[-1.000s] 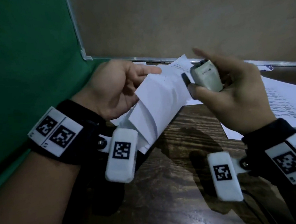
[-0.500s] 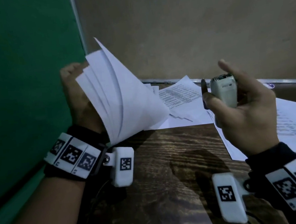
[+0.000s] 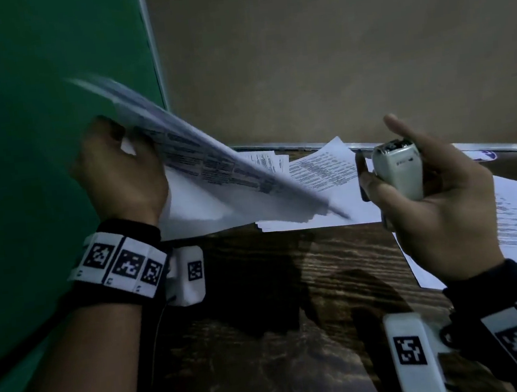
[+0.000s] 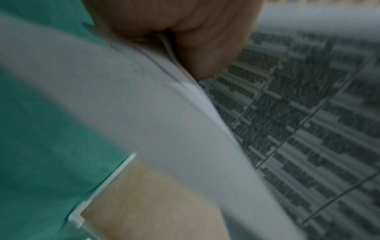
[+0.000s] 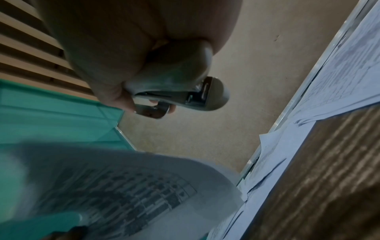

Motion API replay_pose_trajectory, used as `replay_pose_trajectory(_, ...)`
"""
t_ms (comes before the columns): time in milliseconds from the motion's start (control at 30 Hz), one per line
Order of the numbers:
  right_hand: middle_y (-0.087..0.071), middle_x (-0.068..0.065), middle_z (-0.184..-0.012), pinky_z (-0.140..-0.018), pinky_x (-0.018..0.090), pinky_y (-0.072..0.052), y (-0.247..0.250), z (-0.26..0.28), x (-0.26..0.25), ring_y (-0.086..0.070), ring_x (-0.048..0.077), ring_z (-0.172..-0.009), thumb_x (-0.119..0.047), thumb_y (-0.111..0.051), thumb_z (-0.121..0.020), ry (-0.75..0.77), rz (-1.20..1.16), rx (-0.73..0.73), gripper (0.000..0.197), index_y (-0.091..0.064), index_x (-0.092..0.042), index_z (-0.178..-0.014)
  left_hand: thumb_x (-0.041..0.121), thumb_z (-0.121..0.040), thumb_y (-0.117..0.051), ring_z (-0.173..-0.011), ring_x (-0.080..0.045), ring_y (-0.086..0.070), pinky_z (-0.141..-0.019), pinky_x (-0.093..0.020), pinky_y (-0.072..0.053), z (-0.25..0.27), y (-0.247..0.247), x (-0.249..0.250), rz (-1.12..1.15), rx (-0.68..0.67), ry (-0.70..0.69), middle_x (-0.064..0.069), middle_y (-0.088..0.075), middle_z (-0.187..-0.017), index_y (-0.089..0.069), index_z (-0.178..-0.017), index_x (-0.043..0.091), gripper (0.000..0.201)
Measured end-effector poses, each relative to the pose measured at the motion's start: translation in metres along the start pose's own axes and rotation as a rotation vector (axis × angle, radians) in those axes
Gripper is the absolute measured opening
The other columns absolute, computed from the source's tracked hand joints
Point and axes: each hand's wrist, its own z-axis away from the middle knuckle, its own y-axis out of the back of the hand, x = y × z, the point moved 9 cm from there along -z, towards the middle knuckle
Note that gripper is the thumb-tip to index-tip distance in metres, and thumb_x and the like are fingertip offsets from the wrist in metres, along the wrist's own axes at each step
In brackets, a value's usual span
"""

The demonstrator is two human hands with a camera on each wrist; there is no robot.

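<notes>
- We pinch the sheaf of papers [image 3: 217, 181] by one corner in our left hand [image 3: 121, 178], raised above the far-left part of the table [image 3: 294, 303]. It slants down so that its low tip hangs just over the loose sheets [image 3: 321, 173] at the table's far edge.
- Our right hand [image 3: 437, 209] is curled round the stapler [image 3: 398, 171], forefinger straight, above the table's right side and apart from the sheaf.
- With only one corner held, we judge the leaves may fan and slip out of line. A staple would then catch only some of them, or go in crooked.
- The low tip could also drag the loose sheets across the table and mix them in.
- The sheaf is several limp white leaves, printed in ruled rows of text, bowed and blurred at the edges.
</notes>
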Motion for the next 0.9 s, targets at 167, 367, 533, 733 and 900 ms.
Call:
replay_pose_trajectory(167,-0.071,0.002,-0.091,-0.064,0.04,-0.056,-0.002,0.0,0.006,-0.065,0.03,-0.07,-0.022,-0.079,-0.084,-0.034,-0.04,-0.012,0.052,-0.066,-0.038,-0.133,0.025,-0.094,-0.068,-0.072,-0.026,-0.06,-0.064,-0.03,-0.041,0.01,-0.038,-0.018,0.055,-0.2,0.118,-0.005,-0.064,-0.078,-0.068,-0.085,0.011,0.016)
replay_pose_trajectory(367,-0.072,0.0,-0.087,-0.061,0.021,-0.054,-0.012,0.001,0.007,-0.066,0.008,-0.063,-0.013,-0.08,-0.09,-0.047,-0.019,-0.133,0.053,-0.061,-0.027,-0.137,0.008,-0.084,-0.081,-0.072,-0.023,-0.074,-0.073,-0.032,-0.058,0.057,-0.089,-0.01,0.272,-0.731,0.31,-0.006,-0.079,-0.085,-0.077,-0.088,0.011,0.006)
replay_pose_trajectory(533,-0.075,-0.005,-0.075,-0.058,0.018,-0.049,-0.046,0.017,0.022,-0.066,0.008,-0.056,-0.043,-0.069,-0.09,-0.149,0.111,-0.553,0.049,-0.058,-0.03,-0.135,-0.004,-0.089,-0.073,-0.085,-0.021,-0.077,-0.083,-0.037,-0.061,0.088,-0.105,0.005,0.362,-1.062,0.277,-0.007,-0.081,-0.095,-0.078,-0.1,0.011,0.02)
replay_pose_trajectory(733,-0.073,-0.006,-0.076,-0.056,0.023,-0.048,-0.057,0.027,0.03,-0.064,0.007,-0.058,-0.042,-0.066,-0.096,-0.129,0.257,-0.714,0.037,-0.056,-0.032,-0.131,0.002,-0.091,-0.073,-0.086,-0.019,-0.077,-0.078,-0.024,-0.06,0.116,-0.11,0.036,0.428,-1.199,0.184,-0.007,-0.081,-0.096,-0.081,-0.1,0.014,0.016)
replay_pose_trajectory(900,-0.07,-0.004,-0.075,-0.066,0.038,-0.053,-0.055,0.024,0.032,-0.066,0.013,-0.067,-0.047,-0.065,-0.092,-0.094,0.289,-0.618,0.037,-0.057,-0.034,-0.126,0.01,-0.093,-0.073,-0.073,-0.005,-0.068,-0.07,-0.02,-0.05,0.126,-0.109,0.052,0.447,-1.207,0.091,0.003,-0.079,-0.08,-0.082,-0.087,0.018,0.013)
